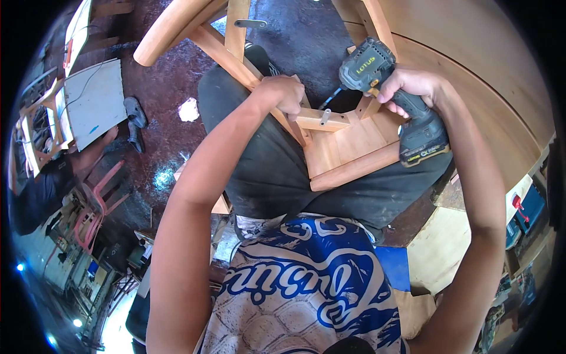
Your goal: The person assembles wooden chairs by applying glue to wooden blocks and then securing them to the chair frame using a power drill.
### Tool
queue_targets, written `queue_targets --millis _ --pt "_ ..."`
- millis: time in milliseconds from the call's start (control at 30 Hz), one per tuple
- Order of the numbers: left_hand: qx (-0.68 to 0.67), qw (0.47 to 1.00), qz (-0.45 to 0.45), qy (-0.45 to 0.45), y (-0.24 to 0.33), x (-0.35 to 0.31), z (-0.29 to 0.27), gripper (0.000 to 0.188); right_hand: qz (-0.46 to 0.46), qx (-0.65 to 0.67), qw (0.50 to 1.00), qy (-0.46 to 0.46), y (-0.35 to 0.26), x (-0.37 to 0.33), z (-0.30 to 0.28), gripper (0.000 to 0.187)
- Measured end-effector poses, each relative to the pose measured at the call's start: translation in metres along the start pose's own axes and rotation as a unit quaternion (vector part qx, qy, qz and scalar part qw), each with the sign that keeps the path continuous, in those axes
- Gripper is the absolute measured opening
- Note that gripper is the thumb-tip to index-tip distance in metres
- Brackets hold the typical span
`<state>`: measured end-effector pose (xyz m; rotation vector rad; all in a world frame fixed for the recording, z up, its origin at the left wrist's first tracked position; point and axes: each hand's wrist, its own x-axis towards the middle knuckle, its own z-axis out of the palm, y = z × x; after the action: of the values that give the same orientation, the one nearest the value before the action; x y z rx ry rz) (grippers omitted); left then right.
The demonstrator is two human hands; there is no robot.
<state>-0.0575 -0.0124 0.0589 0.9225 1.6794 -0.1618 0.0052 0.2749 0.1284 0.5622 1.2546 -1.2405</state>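
A wooden chair frame [354, 137] of pale, smooth wood lies tilted across my lap, its legs and rails reaching away from me. My left hand [280, 94] is closed around one of its rails near a joint. In my right hand [413, 88] is a dark grey cordless drill [368, 64], gripped by the handle with the battery toward my right thigh. Its long thin bit [331, 98] points down and left toward a small metal plate [325, 117] on the crossbar; whether the tip touches anything is unclear. A second metal plate [250, 23] sits on a farther rail.
A large curved wooden panel [471, 65] rises close on the right. To the left, a pair of dark slippers [136, 121] lies on the reddish floor by a pale board [94, 100]. Another person [50, 189] sits there, near a pink chair [97, 206].
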Motion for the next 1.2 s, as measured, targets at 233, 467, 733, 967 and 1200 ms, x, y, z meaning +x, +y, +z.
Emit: queue_targets --millis 233,467,733,967,1200 --pt "0.077 0.994 0.02 0.069 0.013 -0.013 0.006 0.035 0.0 0.139 0.983 -0.122 0.008 0.045 -0.015 0.034" --pt "0.072 0.996 -0.001 0.054 0.016 -0.014 0.01 0.025 0.021 0.11 0.988 -0.106 0.008 0.057 -0.021 0.03" --pt "0.042 0.998 -0.017 0.04 0.026 -0.017 -0.001 0.022 0.029 0.108 0.988 -0.107 0.014 0.072 -0.026 0.02" --pt "0.024 0.999 -0.017 0.039 0.024 -0.014 0.001 0.023 0.028 0.106 0.988 -0.107 0.016 0.072 -0.025 0.021" --pt "0.021 0.999 -0.016 0.043 0.027 -0.015 0.0 0.023 0.035 0.111 0.986 -0.121 0.016 0.072 -0.024 0.023"
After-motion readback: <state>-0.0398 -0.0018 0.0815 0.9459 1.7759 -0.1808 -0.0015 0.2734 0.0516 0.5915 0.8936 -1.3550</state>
